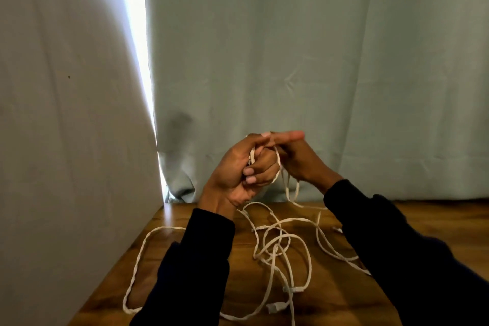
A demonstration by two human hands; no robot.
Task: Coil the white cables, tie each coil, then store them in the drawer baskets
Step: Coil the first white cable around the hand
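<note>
A: Item one, the left hand [239,169]. How was it posed?

B: Raised above the far edge of the brown wooden table [344,286], palm turned toward the camera, fingers curled tight around a small coil of thin white cable [265,167]. Several turns of the coil ran round the curled fingers, and the thumb reached up to the top of the loop. A dark sleeve [195,259] covered the forearm.

A: Item two, the right hand [299,159]?

B: Held just beside the left, touching it at the top of the coil. Its forefinger was stretched out straight toward the left hand's thumb; the other fingers were bent back behind the coil, and whether they pinched the cable could not be told. A strand dropped from under this hand to the table.

A: Item three, the remainder of the cable?

B: A loose tangle of white cable [280,251] lay on the table between the two forearms, with one long loop trailing to the table's left edge. Small white plugs [275,307] showed near the front.

A: Surroundings?

B: A pale green fabric curtain [317,61] hung behind the table and a grey panel [66,114] stood to the left, with a bright slit of light [135,34] between them. The right forearm hid part of the tangle.
</note>
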